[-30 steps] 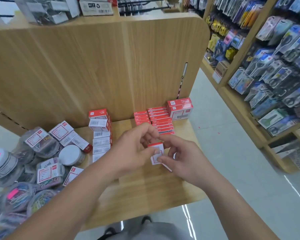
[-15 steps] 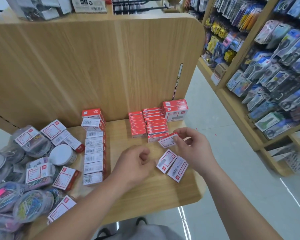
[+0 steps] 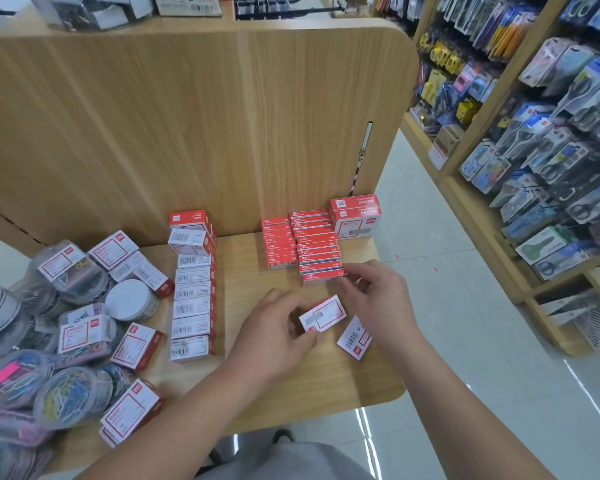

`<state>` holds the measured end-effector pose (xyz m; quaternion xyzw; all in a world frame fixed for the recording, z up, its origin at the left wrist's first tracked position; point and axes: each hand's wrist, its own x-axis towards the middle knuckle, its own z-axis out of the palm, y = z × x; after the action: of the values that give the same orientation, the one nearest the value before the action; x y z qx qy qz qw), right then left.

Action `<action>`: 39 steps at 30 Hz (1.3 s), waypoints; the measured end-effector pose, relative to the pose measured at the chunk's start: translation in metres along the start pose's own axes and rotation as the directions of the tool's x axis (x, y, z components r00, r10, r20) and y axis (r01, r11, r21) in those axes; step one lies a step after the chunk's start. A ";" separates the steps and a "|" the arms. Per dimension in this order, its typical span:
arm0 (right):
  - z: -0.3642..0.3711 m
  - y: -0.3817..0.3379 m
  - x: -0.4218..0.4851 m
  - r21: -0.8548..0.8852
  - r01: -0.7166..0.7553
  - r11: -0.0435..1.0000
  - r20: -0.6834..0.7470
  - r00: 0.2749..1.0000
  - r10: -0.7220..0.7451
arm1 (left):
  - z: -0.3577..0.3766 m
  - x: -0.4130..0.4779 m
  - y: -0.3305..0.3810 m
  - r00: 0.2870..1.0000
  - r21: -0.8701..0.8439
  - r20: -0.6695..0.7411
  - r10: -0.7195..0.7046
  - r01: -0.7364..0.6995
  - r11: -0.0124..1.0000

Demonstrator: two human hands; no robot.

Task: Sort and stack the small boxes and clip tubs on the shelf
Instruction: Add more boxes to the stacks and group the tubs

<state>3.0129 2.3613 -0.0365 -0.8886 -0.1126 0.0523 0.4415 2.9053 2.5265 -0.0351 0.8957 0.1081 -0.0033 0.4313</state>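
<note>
Wooden shelf (image 3: 246, 271) before me: a moment ago two loose boxes lay between my hands. Now my left hand (image 3: 274, 327) has lifted one small box (image 3: 323, 313) and pinches it label-up, its long axis slanting near-left to far-right. My right hand (image 3: 378, 299) has moved its box onto the red row (image 3: 321, 277). Its fingertips touch the row, but I cannot tell if they grip. The barcode box (image 3: 355, 337) stayed.

We are in a stationery shop: at the right of the frame wooden racks (image 3: 482, 223) hang full of carded scissors (image 3: 575, 88), and on the wooden shelf (image 3: 326, 382) at the centre lie many identical barcoded red boxes (image 3: 193, 306), with tubs (image 3: 66, 400) of coloured paper clips at lower left.
</note>
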 end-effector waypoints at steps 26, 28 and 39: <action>-0.024 -0.047 -0.037 0.363 -0.094 0.927 0.265 0.964 -0.006 | -0.009 -0.001 0.021 0.943 -0.737 0.231 -0.238 0.329 0.590; -0.019 -0.042 -0.036 0.314 -0.072 0.947 0.287 0.958 -0.023 | -0.008 0.000 0.021 0.940 -0.731 0.244 -0.239 0.340 0.592; -0.007 -0.012 -0.016 -0.092 0.167 0.982 0.137 0.979 -0.154 | -0.006 0.013 -0.014 0.956 -0.292 -0.100 -0.277 0.237 0.927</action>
<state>2.9969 2.3589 -0.0224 -0.8930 -0.2148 0.0680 0.3897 2.9147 2.5424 -0.0433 0.8026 0.2541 0.0180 0.5394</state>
